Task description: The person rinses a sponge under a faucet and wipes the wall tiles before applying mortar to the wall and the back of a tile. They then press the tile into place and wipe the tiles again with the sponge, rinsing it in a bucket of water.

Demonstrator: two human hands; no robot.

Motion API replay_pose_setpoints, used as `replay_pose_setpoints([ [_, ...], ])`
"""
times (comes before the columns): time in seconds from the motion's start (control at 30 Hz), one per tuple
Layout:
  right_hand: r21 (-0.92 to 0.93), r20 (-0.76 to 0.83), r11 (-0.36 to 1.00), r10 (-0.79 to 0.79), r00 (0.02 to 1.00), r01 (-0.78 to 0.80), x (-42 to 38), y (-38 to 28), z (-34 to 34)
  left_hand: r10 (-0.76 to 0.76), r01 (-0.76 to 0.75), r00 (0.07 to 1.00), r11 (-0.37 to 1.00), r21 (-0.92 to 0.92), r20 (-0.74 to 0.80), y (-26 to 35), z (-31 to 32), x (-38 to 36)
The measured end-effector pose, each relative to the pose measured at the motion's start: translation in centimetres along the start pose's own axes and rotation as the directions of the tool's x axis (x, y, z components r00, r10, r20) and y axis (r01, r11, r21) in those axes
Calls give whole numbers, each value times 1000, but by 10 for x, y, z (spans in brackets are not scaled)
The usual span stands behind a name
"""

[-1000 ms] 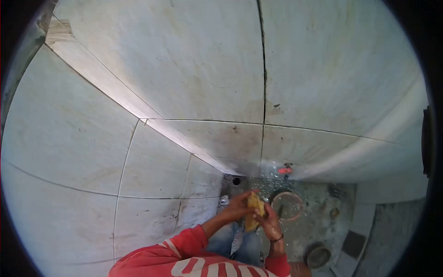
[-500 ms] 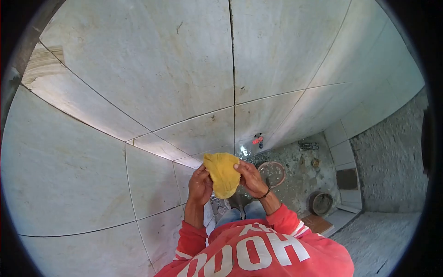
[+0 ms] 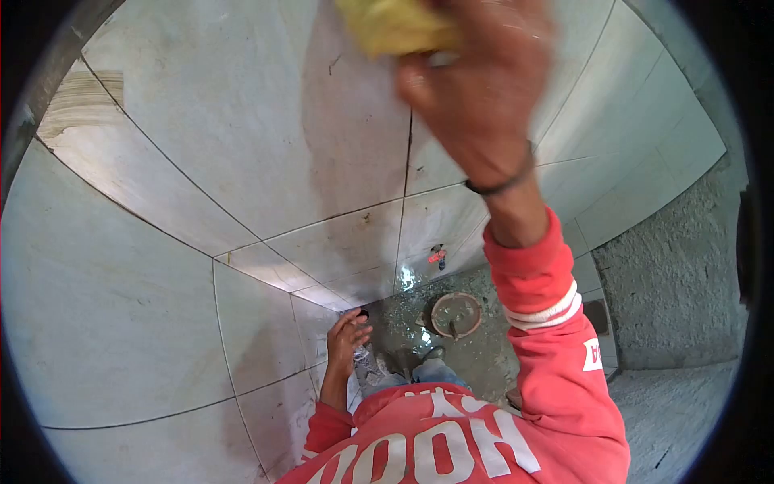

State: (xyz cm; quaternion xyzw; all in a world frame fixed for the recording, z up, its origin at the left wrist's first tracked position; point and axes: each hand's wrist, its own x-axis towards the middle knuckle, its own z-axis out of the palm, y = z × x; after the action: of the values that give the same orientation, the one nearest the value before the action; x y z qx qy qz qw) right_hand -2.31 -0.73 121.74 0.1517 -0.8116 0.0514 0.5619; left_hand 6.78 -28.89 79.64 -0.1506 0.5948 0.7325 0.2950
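High against the tiled wall (image 3: 266,145), my right hand (image 3: 492,89) is shut on a yellow cloth (image 3: 395,26), which is bunched up. Hand and cloth are blurred, and the top edge of the view cuts them off. A dark band circles the right wrist. My left hand (image 3: 347,335) is low beside the left wall corner, fingers apart and holding nothing.
A red-handled tap (image 3: 438,258) sticks out low on the wall. Below it, a round basin (image 3: 456,315) stands on the wet, dirty floor (image 3: 492,355). Rough grey cement (image 3: 661,282) covers the right side.
My left hand has let go of the yellow cloth and opened. My right hand has carried the cloth up and forward from in front of my body to the wall.
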Motion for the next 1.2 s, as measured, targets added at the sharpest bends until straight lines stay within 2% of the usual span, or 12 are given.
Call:
replay_pose_setpoints([
  [0.03,-13,410,994,101,906,-105,5,2,4,0,0,1000,1000,1,-1,-6,-5,2],
  [0.07,-141,-329,990,-54,943,8,-14,-5,66,-19,18,999,1000,-22,-33,-14,-11,0],
  [0.13,-64,-88,976,201,976,-207,-61,-26,67,-44,38,995,997,-62,-84,-22,-23,-4],
  [0.33,17,165,922,380,910,-388,-367,-61,158,-82,70,976,995,-68,-200,-41,-57,-24],
  [0.43,110,22,901,419,908,-419,-344,-53,152,-83,83,977,997,-9,-195,-34,-67,-29],
  [0.63,41,-502,989,143,853,-142,-53,18,78,-96,93,979,995,-21,-180,-47,-63,-20],
  [0.73,36,-490,982,181,853,-187,-68,5,98,-128,124,977,992,-35,-168,-49,-61,-24],
  [0.8,84,-258,931,365,895,-356,-180,-51,141,-122,118,982,992,-37,-141,-49,-62,-18],
  [0.9,196,350,942,191,917,-271,-334,-141,191,-129,124,978,991,-44,-164,-46,-64,-11],
  [1.07,208,454,972,0,891,-106,-346,-106,175,-83,88,984,996,22,-159,-46,-73,-4],
  [1.13,94,230,963,227,946,-254,-355,-64,151,-77,69,976,997,-46,-204,-51,-84,-16],
  [1.2,18,-296,711,675,676,-703,-387,-20,173,-76,62,968,996,-67,-239,-49,-88,-29],
])
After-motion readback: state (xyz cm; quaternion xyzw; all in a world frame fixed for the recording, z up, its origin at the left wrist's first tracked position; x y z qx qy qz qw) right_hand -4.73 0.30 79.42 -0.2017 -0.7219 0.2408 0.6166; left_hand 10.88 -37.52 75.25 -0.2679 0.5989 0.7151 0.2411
